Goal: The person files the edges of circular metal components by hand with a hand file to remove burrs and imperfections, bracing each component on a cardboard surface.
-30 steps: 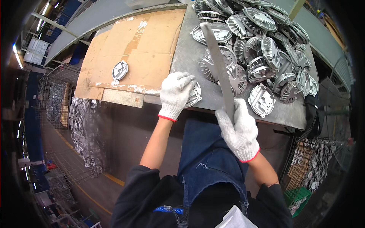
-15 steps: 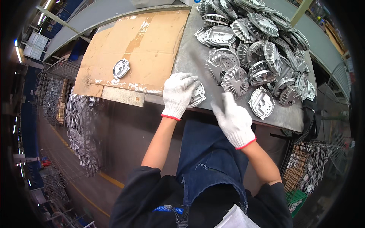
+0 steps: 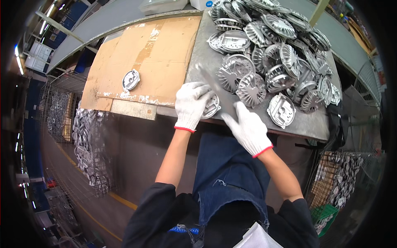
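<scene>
Still pinning the metal disc (image 3: pixel 212 108) at the near edge of the bench (image 3: pixel 304 129) with curled fingers of the left hand (image 3: pixel 191 103). Now swinging the blurry flat bar (image 3: pixel 210 77), gripped in the right hand (image 3: pixel 249 130), down-left beside it. Probably working the rim; can't tell about contact.

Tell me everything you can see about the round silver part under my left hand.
The round part is silver-grey and looks metallic. Only its right side shows, with a curved rim and an uneven, recessed face. It sits by the front edge of the grey tabletop. Your white-gloved left hand covers its left side, fingers curled over it. A long, motion-blurred tool is close by; whether it touches the part is unclear.
</scene>
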`<move>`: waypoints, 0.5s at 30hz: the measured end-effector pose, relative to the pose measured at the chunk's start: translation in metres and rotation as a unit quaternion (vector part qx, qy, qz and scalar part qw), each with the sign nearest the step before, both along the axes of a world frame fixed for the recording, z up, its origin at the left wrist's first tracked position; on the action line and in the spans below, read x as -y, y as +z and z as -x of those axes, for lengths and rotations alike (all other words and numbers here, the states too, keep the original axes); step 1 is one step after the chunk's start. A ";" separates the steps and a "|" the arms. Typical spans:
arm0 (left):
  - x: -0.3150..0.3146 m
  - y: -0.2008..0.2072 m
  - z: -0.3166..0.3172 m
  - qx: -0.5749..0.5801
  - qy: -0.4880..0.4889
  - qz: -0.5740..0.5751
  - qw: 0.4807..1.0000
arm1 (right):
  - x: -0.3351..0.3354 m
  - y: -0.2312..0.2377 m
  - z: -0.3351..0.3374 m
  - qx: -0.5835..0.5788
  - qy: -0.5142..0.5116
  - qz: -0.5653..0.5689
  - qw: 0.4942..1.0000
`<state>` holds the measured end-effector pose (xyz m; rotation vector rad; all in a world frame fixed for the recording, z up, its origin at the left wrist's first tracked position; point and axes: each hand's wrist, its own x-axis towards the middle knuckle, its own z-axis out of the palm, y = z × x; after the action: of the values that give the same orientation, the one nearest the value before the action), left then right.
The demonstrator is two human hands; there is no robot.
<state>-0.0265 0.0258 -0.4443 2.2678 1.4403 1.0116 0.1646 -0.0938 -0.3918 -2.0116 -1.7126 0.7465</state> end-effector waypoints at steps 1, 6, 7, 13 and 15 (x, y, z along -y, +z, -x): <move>0.001 -0.001 0.000 -0.002 -0.005 0.002 1.000 | -0.003 0.000 0.005 -0.002 -0.005 0.002 1.000; -0.004 0.006 0.001 0.015 -0.055 0.070 0.996 | -0.053 -0.017 0.028 -0.101 -0.082 0.056 0.990; -0.007 0.003 0.005 0.003 -0.093 0.029 0.995 | -0.055 -0.025 0.028 -0.106 -0.089 0.055 0.989; 0.001 0.009 -0.002 0.010 -0.051 -0.033 0.998 | -0.063 -0.030 0.036 -0.163 -0.117 0.061 0.978; 0.006 0.008 -0.008 -0.012 -0.041 -0.040 0.998 | -0.063 -0.034 0.034 -0.177 -0.123 0.066 0.974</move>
<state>-0.0185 0.0195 -0.4361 2.3830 1.3257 1.0387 0.1310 -0.0312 -0.4259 -1.9804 -1.2181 1.0772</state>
